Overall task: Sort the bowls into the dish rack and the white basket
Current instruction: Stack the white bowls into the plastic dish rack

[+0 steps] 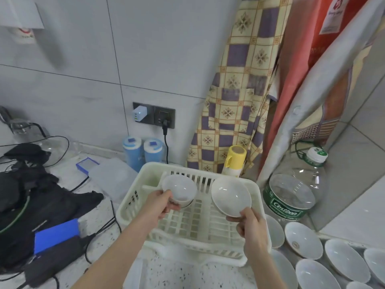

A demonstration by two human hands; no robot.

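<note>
Both bowls hang over the basket point(133, 207), a cream slatted tub by the counter's point(100, 207) back edge, and the step looks to be setting them in. To do it well, bring each one low until its foot meets the slats before the fingers let go; ceramic dropped on hard plastic can chip or skid. Seat the left one toward the far left corner and the right one beside it, rims apart, so they do not knock together. Keep them tilted only as much as the grip needs.

The left hand point(161, 205) pinches the small bowl point(180, 189) at its near rim, thumb on top and fingers curled beneath. The right hand point(249, 225) pinches the wide bowl point(231, 198) at its lower rim, and that bowl tips steeply toward the camera.

Both bowls are plain glossy white, the left deeper and narrower, the right broad and shallow. More bowls point(303, 240) like the wide one lie crowded at the right edge, waiting to be sorted.
</note>
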